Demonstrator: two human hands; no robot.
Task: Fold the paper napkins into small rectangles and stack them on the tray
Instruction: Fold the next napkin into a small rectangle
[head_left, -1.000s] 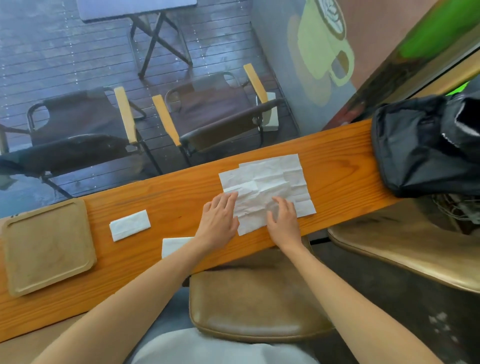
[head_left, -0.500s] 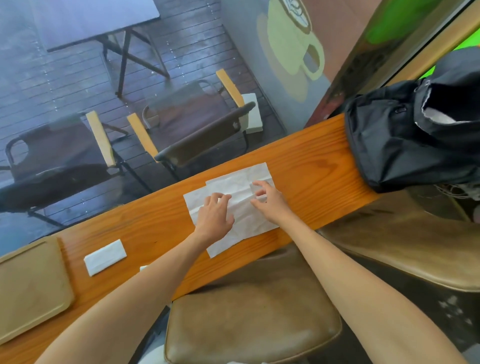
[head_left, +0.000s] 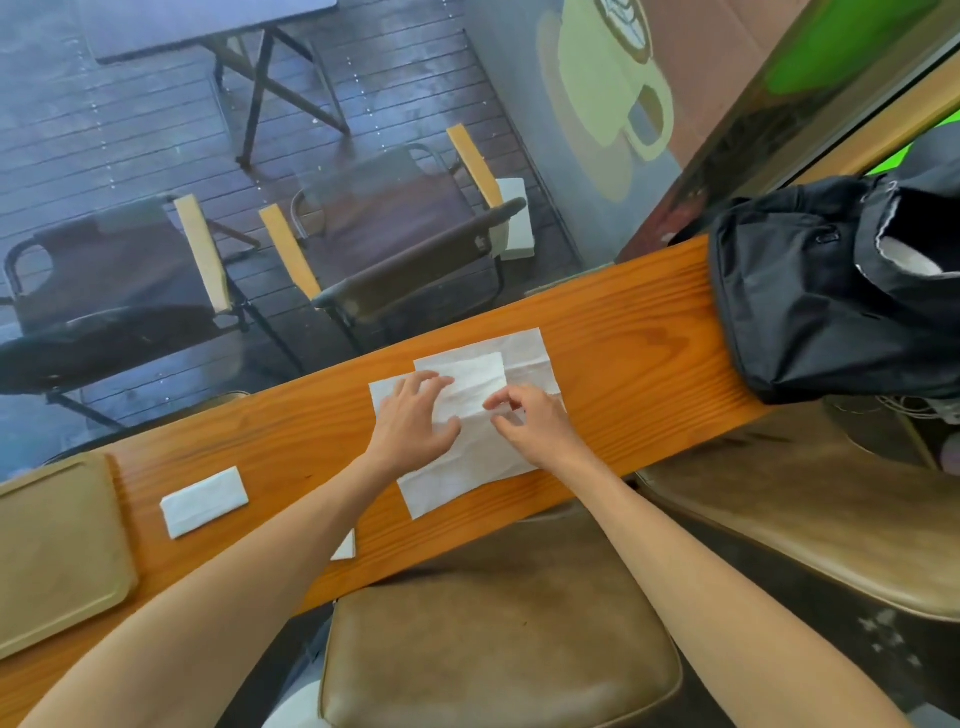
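Left hand flat, fingers spread, pinning open napkin mid-counter; right hand at three o'clock pinching a flap; thin, limp, tearable; best taken by corners.

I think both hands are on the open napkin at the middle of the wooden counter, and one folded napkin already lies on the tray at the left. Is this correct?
Not quite. The head view shows the folded napkin lying on the wooden counter beside the tray, not on it. The rest holds: the left hand and the right hand are both on the open napkin.
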